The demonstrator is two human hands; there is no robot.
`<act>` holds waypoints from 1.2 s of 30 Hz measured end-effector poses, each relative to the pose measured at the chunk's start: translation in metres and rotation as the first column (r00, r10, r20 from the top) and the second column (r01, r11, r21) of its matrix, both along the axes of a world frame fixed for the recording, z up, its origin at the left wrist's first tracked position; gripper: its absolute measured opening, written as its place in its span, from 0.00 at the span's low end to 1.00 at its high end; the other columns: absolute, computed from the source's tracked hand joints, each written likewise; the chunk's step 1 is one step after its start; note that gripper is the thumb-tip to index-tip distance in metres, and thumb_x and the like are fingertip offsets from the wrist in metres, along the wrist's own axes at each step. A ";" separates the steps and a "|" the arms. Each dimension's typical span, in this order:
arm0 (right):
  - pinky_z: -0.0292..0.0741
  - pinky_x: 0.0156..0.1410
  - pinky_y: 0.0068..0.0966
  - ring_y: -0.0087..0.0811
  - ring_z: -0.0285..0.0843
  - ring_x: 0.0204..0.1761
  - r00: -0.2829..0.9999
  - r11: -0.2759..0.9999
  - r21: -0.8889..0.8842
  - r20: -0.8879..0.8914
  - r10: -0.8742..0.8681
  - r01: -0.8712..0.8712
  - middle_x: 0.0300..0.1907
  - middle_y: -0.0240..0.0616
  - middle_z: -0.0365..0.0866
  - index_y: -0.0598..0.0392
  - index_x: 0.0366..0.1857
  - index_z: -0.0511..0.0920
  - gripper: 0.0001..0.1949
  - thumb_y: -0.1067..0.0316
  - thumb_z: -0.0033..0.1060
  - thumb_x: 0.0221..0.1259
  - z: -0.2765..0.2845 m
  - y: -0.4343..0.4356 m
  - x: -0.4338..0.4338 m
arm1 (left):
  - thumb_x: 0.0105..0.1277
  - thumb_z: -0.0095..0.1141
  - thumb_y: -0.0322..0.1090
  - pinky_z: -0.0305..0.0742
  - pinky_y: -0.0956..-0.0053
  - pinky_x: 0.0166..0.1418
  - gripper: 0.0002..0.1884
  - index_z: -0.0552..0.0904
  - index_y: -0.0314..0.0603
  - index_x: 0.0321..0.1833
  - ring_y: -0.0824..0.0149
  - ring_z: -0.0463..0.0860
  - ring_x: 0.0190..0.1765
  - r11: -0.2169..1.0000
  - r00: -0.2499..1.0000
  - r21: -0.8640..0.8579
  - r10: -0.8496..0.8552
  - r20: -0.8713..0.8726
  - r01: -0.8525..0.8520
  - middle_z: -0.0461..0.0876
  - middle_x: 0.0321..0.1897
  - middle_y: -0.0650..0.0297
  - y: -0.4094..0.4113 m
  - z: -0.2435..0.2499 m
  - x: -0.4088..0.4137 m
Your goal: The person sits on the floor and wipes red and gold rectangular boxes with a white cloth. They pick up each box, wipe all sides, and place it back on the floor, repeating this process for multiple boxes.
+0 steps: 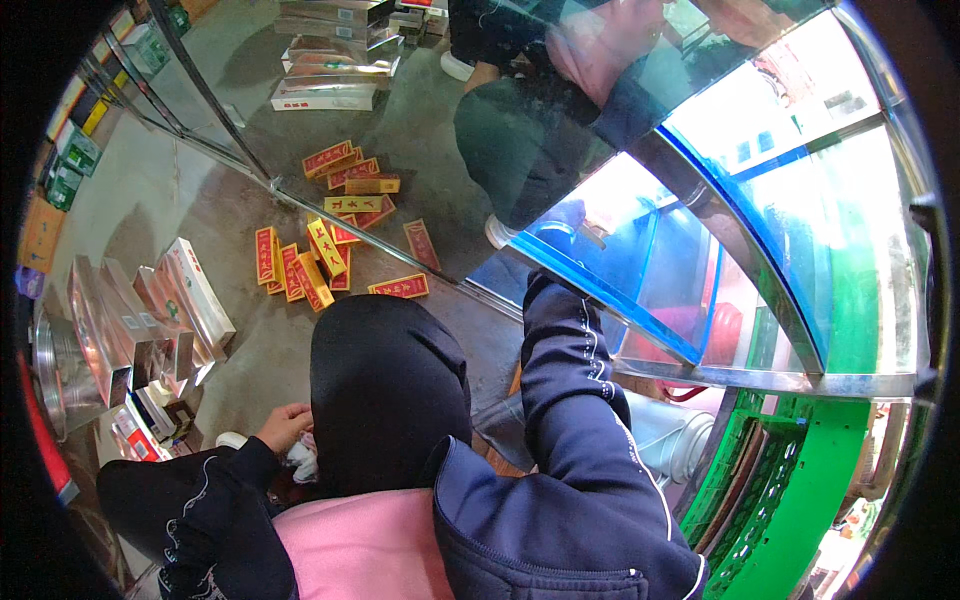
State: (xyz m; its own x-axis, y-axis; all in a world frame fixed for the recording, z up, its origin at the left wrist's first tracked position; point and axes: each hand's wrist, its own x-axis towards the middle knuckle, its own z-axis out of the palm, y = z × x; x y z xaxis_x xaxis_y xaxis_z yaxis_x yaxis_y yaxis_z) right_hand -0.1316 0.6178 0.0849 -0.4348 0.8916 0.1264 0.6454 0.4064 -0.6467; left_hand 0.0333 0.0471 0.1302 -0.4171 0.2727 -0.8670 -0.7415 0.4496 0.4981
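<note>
My left hand (pixel 285 429) is at the left of my raised black-clad knee (pixel 386 367), fingers curled around a crumpled white-and-pink cloth or tissue (pixel 304 459). My right arm (pixel 566 360), in a dark blue sleeve with white trim, reaches forward to the blue-edged clear panel (pixel 600 281) of a glass display case. Past that edge my right hand is out of view. A large glass pane (pixel 420 172) stands before me and mirrors the floor, the boxes and my legs. Several small red-and-yellow boxes (pixel 304 274) bearing writing lie loosely piled on the floor at its foot.
Long silvery and white cartons (pixel 150 322) stand in a row on the left. Beside them are a clear round container (pixel 67 375) and more packs (pixel 142 427). A metal frame (pixel 765 379) and a green plastic crate (pixel 780 495) are at the right. Green boxes (pixel 71 161) line the far left.
</note>
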 end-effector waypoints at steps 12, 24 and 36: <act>0.78 0.28 0.34 0.39 0.80 0.25 0.946 0.916 -0.327 -0.295 0.135 -0.233 0.31 0.51 0.82 0.65 0.46 0.75 0.23 0.52 0.57 0.61 -0.009 -0.056 0.049 | 0.66 0.60 0.46 0.77 0.73 0.40 0.22 0.83 0.32 0.51 0.71 0.82 0.34 0.969 0.937 -0.103 -0.242 -0.252 0.222 0.85 0.32 0.61 -0.056 0.021 -0.047; 0.78 0.42 0.40 0.43 0.82 0.36 0.289 0.504 -0.521 0.440 0.850 -0.688 0.34 0.48 0.86 0.57 0.39 0.85 0.13 0.59 0.61 0.59 0.011 -0.165 0.180 | 0.61 0.64 0.43 0.76 0.73 0.37 0.19 0.82 0.40 0.51 0.71 0.82 0.34 0.956 0.718 -0.181 -0.293 -0.632 0.231 0.83 0.29 0.62 -0.168 0.198 -0.100; 0.54 0.77 0.38 0.49 0.55 0.75 -0.088 -0.103 -0.095 -0.155 0.984 -0.990 0.73 0.55 0.57 0.65 0.70 0.59 0.48 0.55 0.78 0.45 0.301 -0.516 0.063 | 0.69 0.59 0.36 0.76 0.79 0.39 0.09 0.81 0.38 0.42 0.80 0.78 0.34 0.525 0.528 0.703 0.813 -0.247 -0.480 0.83 0.31 0.67 -0.143 0.178 -0.088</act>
